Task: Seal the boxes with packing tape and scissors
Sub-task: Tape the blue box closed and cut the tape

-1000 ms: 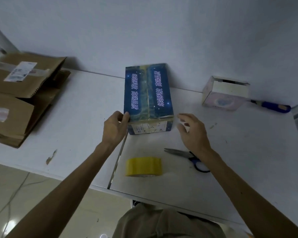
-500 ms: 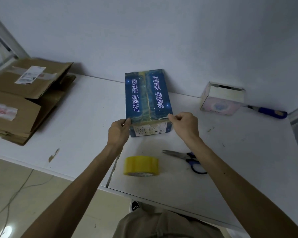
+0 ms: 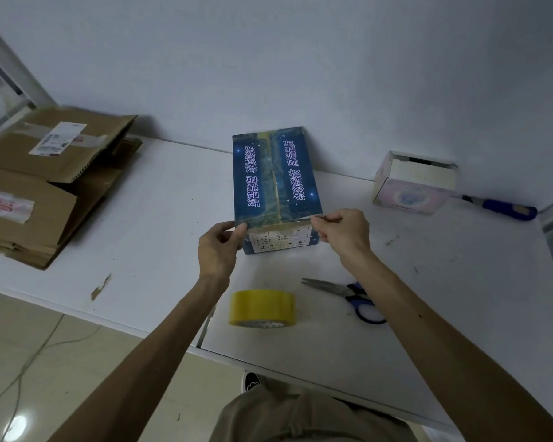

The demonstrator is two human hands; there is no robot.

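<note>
The blue box (image 3: 275, 177) sits between the hands, its top printed with white Chinese lettering including "高端品质", and a small label on its near end. The left hand (image 3: 217, 247) and right hand (image 3: 345, 234) each pinch a near top corner. Nearer than the wrists, the yellow tape roll (image 3: 261, 306) and scissors (image 3: 348, 291) lie by the worktop (image 3: 160, 218) edge. Bare surface runs left to the labelled cartons (image 3: 45, 186).

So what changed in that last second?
The right hand moved in from beside the blue printed cardboard box and now pinches its near right corner; the left hand, already touching the near left corner, now grips it. The yellow tape roll and blue-handled scissors stayed put.
</note>
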